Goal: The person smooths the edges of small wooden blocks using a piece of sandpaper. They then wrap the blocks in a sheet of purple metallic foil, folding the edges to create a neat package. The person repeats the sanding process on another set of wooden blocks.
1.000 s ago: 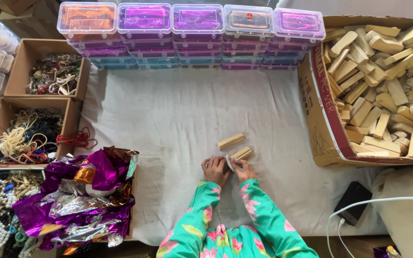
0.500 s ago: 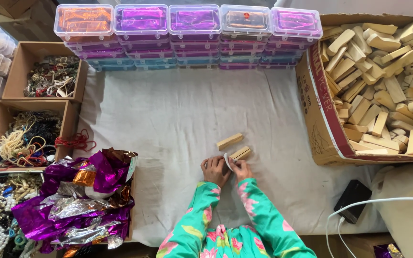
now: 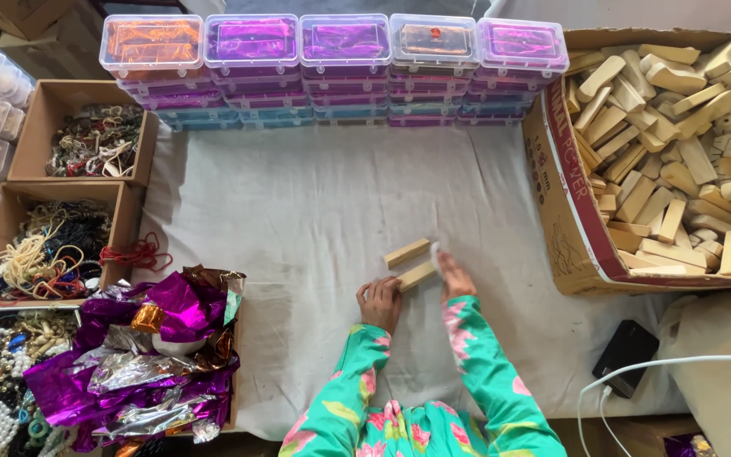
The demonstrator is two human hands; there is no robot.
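Note:
Two pale wooden blocks lie side by side on the white cloth. The far block lies free. My left hand rests its fingers on the left end of the near block. My right hand is at that block's right end, and a small whitish piece shows at its fingertips. What the piece is cannot be made out. Both arms wear green flowered sleeves.
A big cardboard box full of wooden blocks stands at the right. Stacked clear plastic cases line the back. Boxes of cords and beads and purple foil sheets are at the left. A black phone with a white cable lies near right.
My right hand has moved from the near block's middle to its right end, carrying the small whitish piece up and right. My left hand has stayed at the left end.

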